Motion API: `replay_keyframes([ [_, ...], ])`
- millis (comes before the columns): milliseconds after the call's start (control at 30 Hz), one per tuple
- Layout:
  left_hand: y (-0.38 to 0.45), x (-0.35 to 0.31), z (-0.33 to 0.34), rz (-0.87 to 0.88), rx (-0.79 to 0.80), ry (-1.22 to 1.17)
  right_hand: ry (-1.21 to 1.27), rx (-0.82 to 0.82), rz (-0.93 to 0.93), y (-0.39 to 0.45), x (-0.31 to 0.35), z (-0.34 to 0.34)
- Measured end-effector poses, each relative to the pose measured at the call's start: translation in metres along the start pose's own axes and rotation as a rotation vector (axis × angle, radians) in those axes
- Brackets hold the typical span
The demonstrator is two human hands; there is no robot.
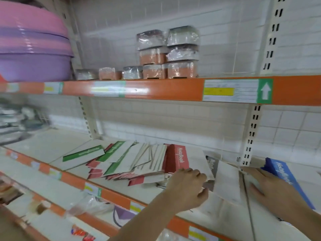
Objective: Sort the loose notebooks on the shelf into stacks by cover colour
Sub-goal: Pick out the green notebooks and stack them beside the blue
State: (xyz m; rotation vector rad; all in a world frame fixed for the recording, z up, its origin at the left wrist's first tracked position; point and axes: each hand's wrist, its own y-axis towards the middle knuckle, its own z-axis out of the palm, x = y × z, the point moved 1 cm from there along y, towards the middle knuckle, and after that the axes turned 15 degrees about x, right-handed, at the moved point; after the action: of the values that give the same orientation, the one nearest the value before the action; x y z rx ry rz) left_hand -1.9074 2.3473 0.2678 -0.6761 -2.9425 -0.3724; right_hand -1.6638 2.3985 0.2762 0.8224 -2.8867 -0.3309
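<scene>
Notebooks (125, 162) sprawl left of my left hand (187, 186), fingers curled, grip unclear; right hand (272, 186) lies flat on blue notebook (284, 178).

A loose heap of notebooks (132, 162) was spread on the middle shelf (52, 148), left of centre. One notebook (177, 158) stood at the heap's right edge. Wrapped packs (166, 54) were stacked on the upper shelf (156, 89), with basins (33, 44) to their left.
</scene>
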Motion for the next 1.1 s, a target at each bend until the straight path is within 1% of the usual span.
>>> replay_keyframes([
  [100,-0.016,0.038,0.001,0.006,-0.014,-0.008,0.002,0.025,-0.001,0.022,0.032,0.011],
  [200,-0.031,0.079,0.003,0.003,-0.034,0.015,0.04,0.033,0.05,0.043,0.069,0.014],
  [267,-0.045,0.105,0.006,-0.018,-0.03,0.011,-0.001,0.037,0.036,0.057,0.097,0.017],
  [400,-0.076,0.158,0.016,-0.048,-0.018,-0.028,-0.002,0.085,0.012,0.09,0.152,0.031],
  [467,-0.091,0.183,0.019,-0.065,0.003,-0.034,-0.034,0.077,-0.032,0.107,0.177,0.039],
  [533,-0.106,0.209,0.022,-0.081,0.007,-0.05,0.022,0.124,-0.037,0.121,0.205,0.044],
  [600,-0.122,0.233,0.026,-0.096,0.01,-0.075,0.083,0.13,-0.067,0.134,0.228,0.057],
  [700,-0.144,0.269,0.034,-0.114,0.024,-0.095,0.114,0.146,-0.158,0.151,0.264,0.074],
  [767,-0.156,0.29,0.039,-0.138,0.044,-0.1,0.094,0.157,-0.211,0.163,0.286,0.086],
  [800,-0.161,0.299,0.04,-0.154,0.052,-0.104,0.042,0.152,-0.224,0.169,0.297,0.088],
  [833,-0.165,0.308,0.042,-0.165,0.057,-0.112,-0.011,0.174,-0.248,0.175,0.308,0.092],
  [867,-0.169,0.315,0.043,-0.169,0.057,-0.121,-0.042,0.232,-0.283,0.18,0.319,0.098],
  [900,-0.173,0.321,0.044,-0.172,0.054,-0.127,-0.044,0.269,-0.324,0.186,0.327,0.106],
  [967,-0.179,0.331,0.047,-0.184,0.072,-0.133,-0.029,0.387,-0.319,0.194,0.342,0.117],
  [1100,-0.188,0.347,0.053,-0.22,0.128,-0.135,-0.108,0.415,-0.285,0.203,0.35,0.13],
])
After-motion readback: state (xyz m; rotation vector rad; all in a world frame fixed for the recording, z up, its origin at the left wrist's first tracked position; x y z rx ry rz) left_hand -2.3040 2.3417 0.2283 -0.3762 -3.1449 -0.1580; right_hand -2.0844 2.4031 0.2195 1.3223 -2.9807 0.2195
